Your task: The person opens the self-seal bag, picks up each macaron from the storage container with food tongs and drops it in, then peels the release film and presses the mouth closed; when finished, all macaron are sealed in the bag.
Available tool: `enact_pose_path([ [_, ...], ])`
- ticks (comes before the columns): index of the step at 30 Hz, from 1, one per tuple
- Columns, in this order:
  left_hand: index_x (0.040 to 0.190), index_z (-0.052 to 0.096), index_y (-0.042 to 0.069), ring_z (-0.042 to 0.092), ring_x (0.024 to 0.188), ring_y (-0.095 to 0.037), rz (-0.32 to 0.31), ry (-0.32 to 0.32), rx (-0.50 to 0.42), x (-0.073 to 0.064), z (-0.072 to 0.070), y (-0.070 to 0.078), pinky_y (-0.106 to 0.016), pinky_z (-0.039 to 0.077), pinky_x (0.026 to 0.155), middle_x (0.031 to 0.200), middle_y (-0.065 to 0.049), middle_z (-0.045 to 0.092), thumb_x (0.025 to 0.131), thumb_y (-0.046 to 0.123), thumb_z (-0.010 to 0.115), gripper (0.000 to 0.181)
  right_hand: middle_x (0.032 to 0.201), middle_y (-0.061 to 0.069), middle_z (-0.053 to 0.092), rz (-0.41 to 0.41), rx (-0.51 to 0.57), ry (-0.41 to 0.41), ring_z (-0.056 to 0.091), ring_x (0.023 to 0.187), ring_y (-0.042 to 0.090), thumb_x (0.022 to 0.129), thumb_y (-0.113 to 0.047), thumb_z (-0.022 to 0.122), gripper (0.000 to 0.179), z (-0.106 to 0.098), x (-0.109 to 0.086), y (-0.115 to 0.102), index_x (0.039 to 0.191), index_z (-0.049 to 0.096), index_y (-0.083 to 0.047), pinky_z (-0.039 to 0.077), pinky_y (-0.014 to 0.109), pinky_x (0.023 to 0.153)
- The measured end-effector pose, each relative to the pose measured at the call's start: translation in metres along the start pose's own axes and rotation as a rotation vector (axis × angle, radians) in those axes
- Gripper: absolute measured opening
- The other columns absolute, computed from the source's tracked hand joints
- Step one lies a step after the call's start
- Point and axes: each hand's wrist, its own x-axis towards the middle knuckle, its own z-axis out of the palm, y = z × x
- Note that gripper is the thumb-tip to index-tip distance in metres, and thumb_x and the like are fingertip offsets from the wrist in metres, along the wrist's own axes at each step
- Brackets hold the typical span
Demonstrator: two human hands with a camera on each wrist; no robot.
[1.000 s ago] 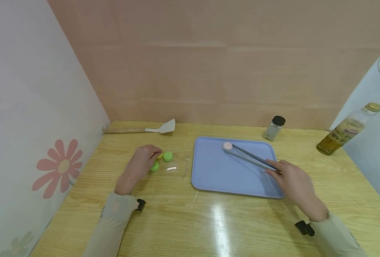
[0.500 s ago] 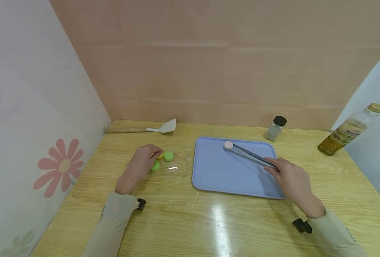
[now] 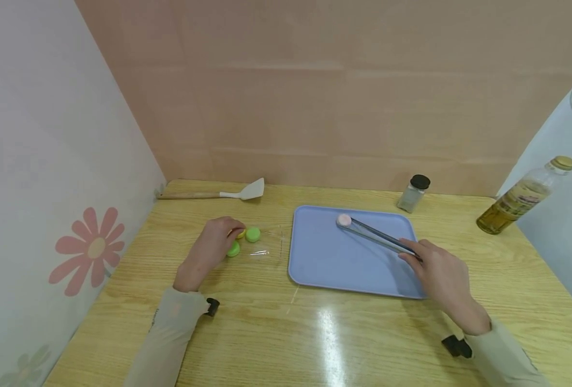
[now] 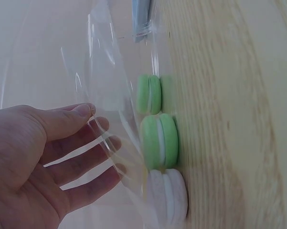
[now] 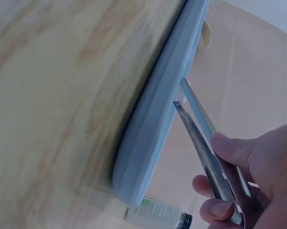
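With thumb and fingertips, my left hand (image 3: 211,244) pinches the edge of a clear plastic bag (image 4: 102,52), and its film rises from the table. Two green macarons (image 4: 161,140) and a pale pink macaron (image 4: 167,198) show through or beside the film in the left wrist view. A yellow macaron (image 3: 241,234) is partly hidden by the fingers in the head view. My right hand (image 3: 445,274) grips metal tongs (image 3: 380,235). Between the tong tips is a pale pink macaron (image 3: 344,220), over the back part of the blue tray (image 3: 334,269); whether it touches the tray I cannot tell.
A white spatula with a wooden handle (image 3: 189,196) lies at the back left. Behind the tray stands a small black-lidded jar (image 3: 413,193). An oil bottle (image 3: 525,196) stands at the far right. Walls border the table at the back and sides.
Hardly anything differs: both hands keep their places and their holds, and the pink macaron stays between the tong tips. The whole head view shifts very slightly.
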Motion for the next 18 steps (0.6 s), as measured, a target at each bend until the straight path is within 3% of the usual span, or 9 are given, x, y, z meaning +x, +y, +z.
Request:
enact_pose_path([
  [10, 0.104, 0.076, -0.003, 0.07, 0.094, -0.029, 0.012, 0.002, 0.014, 0.0, 0.001, -0.002, -0.04, 0.059, 0.081, 0.101, -0.013, 0.073, 0.093, -0.003, 0.07, 0.013, 0.067, -0.011, 0.047, -0.005, 0.026, 0.002, 0.03, 0.046, 0.003, 0.081, -0.018, 0.085, 0.037, -0.008, -0.001, -0.013, 0.117, 0.077, -0.014, 0.023, 0.023, 0.037],
  [14, 0.105, 0.077, -0.002, 0.07, 0.094, -0.028, 0.009, 0.004, 0.011, 0.0, 0.001, -0.002, -0.04, 0.059, 0.08, 0.101, -0.013, 0.073, 0.093, -0.003, 0.07, 0.013, 0.075, -0.009, 0.06, -0.06, 0.066, 0.011, 0.035, 0.049, 0.0, 0.08, -0.018, 0.085, 0.04, -0.011, 0.001, -0.023, 0.118, 0.076, -0.015, 0.025, 0.021, 0.038],
  [18, 0.105, 0.076, -0.002, 0.07, 0.094, -0.028, 0.013, 0.006, 0.011, -0.001, 0.001, -0.002, -0.04, 0.059, 0.08, 0.101, -0.013, 0.073, 0.093, -0.003, 0.07, 0.014, 0.077, -0.012, 0.06, -0.125, 0.103, 0.009, 0.031, 0.05, -0.003, 0.081, -0.02, 0.083, 0.04, -0.011, 0.003, -0.032, 0.12, 0.075, -0.016, 0.023, 0.019, 0.04],
])
